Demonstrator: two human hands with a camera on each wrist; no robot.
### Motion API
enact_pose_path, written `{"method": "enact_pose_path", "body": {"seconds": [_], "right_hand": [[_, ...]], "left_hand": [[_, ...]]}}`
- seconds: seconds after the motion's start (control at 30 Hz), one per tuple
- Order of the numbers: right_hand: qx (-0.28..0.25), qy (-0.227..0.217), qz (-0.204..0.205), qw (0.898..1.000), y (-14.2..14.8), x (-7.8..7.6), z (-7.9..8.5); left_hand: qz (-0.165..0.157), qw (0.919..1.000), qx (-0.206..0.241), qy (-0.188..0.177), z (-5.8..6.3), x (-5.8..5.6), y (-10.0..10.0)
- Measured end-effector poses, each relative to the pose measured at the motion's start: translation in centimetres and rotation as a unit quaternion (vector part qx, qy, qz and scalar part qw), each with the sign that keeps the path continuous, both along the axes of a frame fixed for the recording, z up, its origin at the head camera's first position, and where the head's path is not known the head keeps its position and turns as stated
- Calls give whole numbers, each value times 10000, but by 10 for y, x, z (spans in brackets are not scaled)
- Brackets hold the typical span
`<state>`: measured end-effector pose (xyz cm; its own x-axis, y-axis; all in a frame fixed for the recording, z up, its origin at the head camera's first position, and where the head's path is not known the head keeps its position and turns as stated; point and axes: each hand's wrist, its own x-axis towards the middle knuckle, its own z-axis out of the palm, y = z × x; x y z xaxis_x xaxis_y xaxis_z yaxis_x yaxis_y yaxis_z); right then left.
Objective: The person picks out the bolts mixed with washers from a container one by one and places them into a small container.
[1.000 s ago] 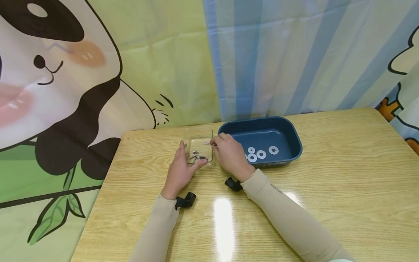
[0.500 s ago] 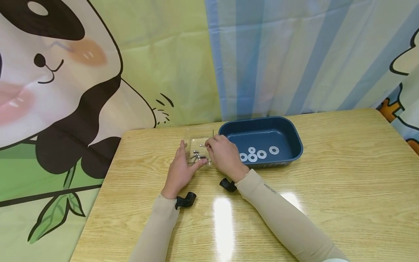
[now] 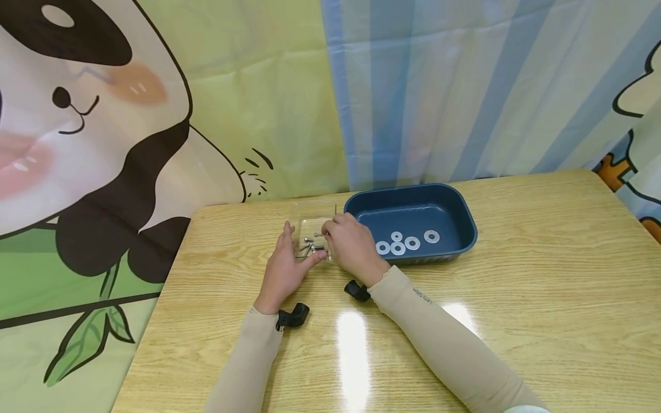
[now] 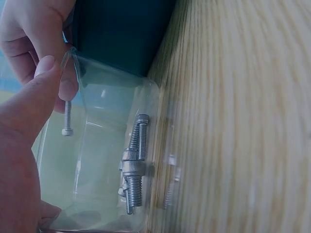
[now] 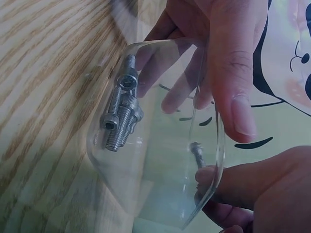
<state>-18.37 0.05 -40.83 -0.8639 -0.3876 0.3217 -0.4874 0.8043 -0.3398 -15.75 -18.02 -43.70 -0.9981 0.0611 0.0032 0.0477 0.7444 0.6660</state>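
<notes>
A clear plastic box (image 3: 311,211) stands near the back of the table. My left hand (image 3: 284,272) holds it along its left and front side, the fingers behind the wall and the thumb (image 4: 34,99) across the rim. Several silver socket-head bolts (image 4: 133,167) lie in a small heap on the box floor. My right hand (image 3: 355,246) pinches one more bolt (image 4: 67,119) between thumb and fingertips. That bolt is at the right side of the box, its head pointing away from the fingers, above the heap. In the right wrist view the box wall overlaps the pinching fingertips.
Close on the right of the box stands a dark blue tray (image 3: 462,244) with several flat washers (image 3: 412,244) on its floor. A patterned curtain (image 3: 279,103) hangs right behind the wooden table (image 3: 542,275).
My right hand has moved left and slightly down with the pinched bolt, from the tray side over to the box. A washer it covered now shows. The left hand stays in place.
</notes>
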Motion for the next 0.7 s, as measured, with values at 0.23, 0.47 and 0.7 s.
{"method": "enact_pose_path", "body": {"seconds": [0.23,0.47,0.7], "right_hand": [[132,111,22,9998,0,1,-1],[149,87,43,9998,0,1,-3],[67,108,38,9999,1,2,-3]], "left_hand": [[-42,10000,-18,4,-1,0,0],[-26,10000,8,5,0,1,0],[-17,10000,-5,10,-1,0,0]]}}
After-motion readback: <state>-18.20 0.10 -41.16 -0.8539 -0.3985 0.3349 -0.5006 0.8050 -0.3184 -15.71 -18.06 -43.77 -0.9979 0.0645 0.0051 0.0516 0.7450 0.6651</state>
